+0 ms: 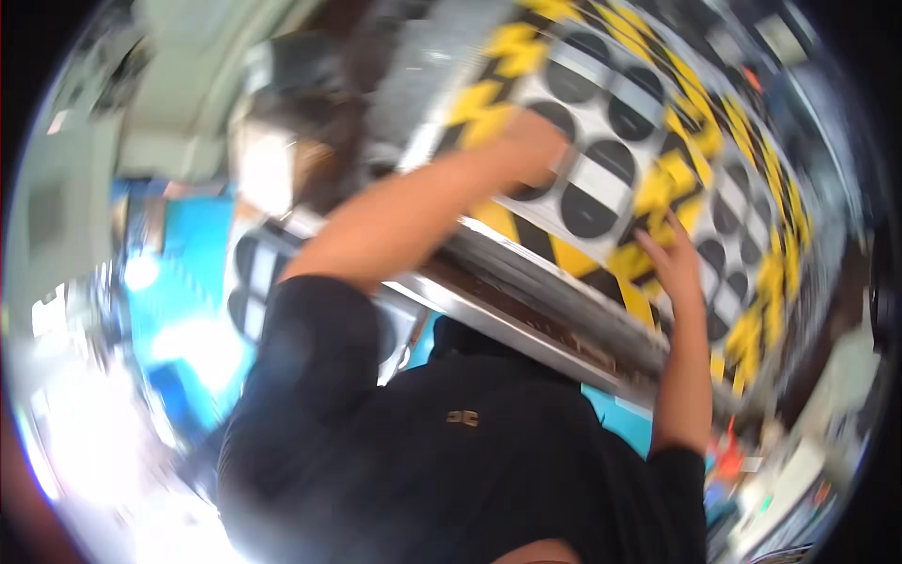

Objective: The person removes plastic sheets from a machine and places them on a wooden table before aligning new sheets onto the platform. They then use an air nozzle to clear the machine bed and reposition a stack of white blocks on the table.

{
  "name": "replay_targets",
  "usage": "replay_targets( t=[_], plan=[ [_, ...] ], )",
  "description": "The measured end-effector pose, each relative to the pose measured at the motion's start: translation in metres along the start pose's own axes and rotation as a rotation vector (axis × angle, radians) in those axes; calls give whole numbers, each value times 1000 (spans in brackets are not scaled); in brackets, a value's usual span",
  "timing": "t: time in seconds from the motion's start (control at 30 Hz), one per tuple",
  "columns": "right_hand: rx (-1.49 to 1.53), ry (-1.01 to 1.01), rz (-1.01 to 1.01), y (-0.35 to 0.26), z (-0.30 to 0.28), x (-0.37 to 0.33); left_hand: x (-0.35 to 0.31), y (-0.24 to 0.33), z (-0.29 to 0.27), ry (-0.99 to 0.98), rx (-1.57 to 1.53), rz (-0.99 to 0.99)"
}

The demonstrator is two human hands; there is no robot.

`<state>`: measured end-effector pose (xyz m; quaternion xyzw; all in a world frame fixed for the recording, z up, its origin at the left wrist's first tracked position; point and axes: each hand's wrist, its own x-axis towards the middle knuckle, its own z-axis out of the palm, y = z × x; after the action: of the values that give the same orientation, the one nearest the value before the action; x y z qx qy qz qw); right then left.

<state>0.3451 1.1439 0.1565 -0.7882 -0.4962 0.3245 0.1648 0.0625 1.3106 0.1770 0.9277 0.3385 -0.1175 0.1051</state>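
Note:
A white board (556, 214) carries several round discs, black with a pale band across each, and yellow-and-black striped tape (583, 263) edges it. My left hand (536, 148) reaches over the disc at the board's near left and partly covers it. Its fingers are smeared by motion, so whether it holds anything cannot be made out. Bare of the left hand, the near right disc (598, 190) shows whole. My right hand (672, 258) is at the striped tape on the board's right side, with thumb and fingers spread and nothing seen in them.
A second taped panel with similar discs (722, 277) lies to the right. A metal rail (507, 329) runs between my body and the board. At the left, another disc-patterned panel (258, 282) stands by a blue floor (197, 240). Much of the surroundings is blurred.

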Motion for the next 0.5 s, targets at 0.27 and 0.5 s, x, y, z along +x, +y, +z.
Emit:
replay_targets(
  t=[0.27, 0.5],
  plan=[
    [-324, 350, 20, 272, -126, -13, 63, 182, 45, 59, -78, 249],
    [-155, 23, 45, 264, -146, -18, 95, 252, 74, 32, -89, 178]
  ],
)
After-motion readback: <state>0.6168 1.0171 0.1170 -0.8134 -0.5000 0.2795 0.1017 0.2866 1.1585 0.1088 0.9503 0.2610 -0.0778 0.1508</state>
